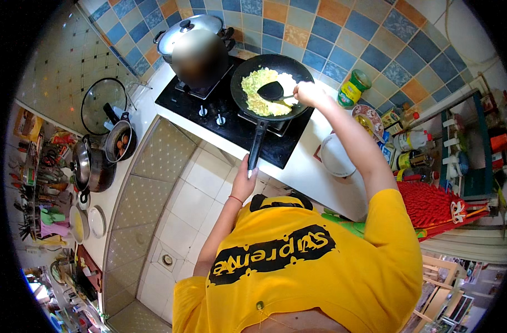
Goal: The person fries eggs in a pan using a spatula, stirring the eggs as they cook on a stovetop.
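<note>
A black frying pan (241, 79) sits over the right burner of a black gas cooktop (182, 110). Yellow-green food, apparently an egg mixture (255, 85), covers much of the pan's base. My left hand (243, 183) is closed around the end of the pan's handle (258, 143). In my right hand (309, 94) is the handle of a black spatula (271, 90), its blade down on the food. The far end of that handle is hidden by my hand.
A lidded steel pot (189, 29) stands at the cooktop's back left, partly blurred. Right of the cooktop are a white bowl (337, 156), a green-lidded jar (353, 88), a patterned plate (370, 120) and several bottles. Saucepan (130, 145) and pot (101, 175) stand on the left counter.
</note>
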A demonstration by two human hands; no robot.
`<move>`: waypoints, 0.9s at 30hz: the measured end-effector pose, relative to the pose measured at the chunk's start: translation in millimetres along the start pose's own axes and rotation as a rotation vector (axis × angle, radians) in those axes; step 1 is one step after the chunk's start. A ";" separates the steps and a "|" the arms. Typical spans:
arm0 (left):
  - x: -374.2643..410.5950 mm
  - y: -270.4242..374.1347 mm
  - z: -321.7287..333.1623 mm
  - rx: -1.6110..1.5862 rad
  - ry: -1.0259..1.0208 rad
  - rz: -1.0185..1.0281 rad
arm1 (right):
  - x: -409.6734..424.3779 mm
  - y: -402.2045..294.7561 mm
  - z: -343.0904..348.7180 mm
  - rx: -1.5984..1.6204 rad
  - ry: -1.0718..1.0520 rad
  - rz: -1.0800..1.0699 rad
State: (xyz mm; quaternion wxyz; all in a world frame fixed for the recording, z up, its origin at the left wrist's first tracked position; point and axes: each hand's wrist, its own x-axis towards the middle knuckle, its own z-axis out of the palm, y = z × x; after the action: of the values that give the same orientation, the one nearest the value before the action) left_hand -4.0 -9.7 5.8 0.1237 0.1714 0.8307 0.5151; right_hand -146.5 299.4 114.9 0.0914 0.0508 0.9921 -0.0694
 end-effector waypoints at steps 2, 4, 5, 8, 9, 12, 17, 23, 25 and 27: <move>-0.7 2.4 -2.4 -0.003 -0.015 -0.031 | 3.2 1.2 -25.3 0.046 -0.010 0.003; -1.3 1.4 -1.9 -0.010 -0.004 -0.022 | 8.4 0.1 -35.6 0.172 0.041 0.018; -2.4 -0.2 -0.9 -0.014 0.002 -0.019 | 10.3 -2.4 -37.9 0.246 0.081 -0.006; 2.8 0.4 1.3 -0.030 -0.014 0.013 | 43.0 12.0 -3.8 0.416 0.286 -0.020; 1.6 -1.5 1.7 -0.035 -0.016 0.003 | 36.5 -0.2 -7.2 0.498 0.140 0.065; 1.2 -10.0 7.5 -0.053 -0.011 0.025 | 26.1 -6.7 2.1 0.562 -0.036 0.010; 0.7 -2.7 6.8 -0.048 -0.051 -0.025 | 0.3 10.5 -25.0 0.162 -0.129 -0.137; -1.6 -9.9 8.0 -0.028 -0.025 0.015 | -38.2 0.4 -60.1 -0.075 0.010 0.153; -1.0 -7.0 8.8 -0.014 -0.023 0.023 | -39.1 12.6 -38.7 0.060 0.104 0.122; 2.9 0.9 8.0 0.005 -0.042 0.033 | -21.4 44.2 16.6 0.228 0.170 0.080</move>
State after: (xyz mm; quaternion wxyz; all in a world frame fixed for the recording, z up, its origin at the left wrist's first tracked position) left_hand -3.4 -1.6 3.0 0.1321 0.1962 0.8262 0.5113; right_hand -117.7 338.7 97.0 0.0034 0.1059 0.9791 -0.1735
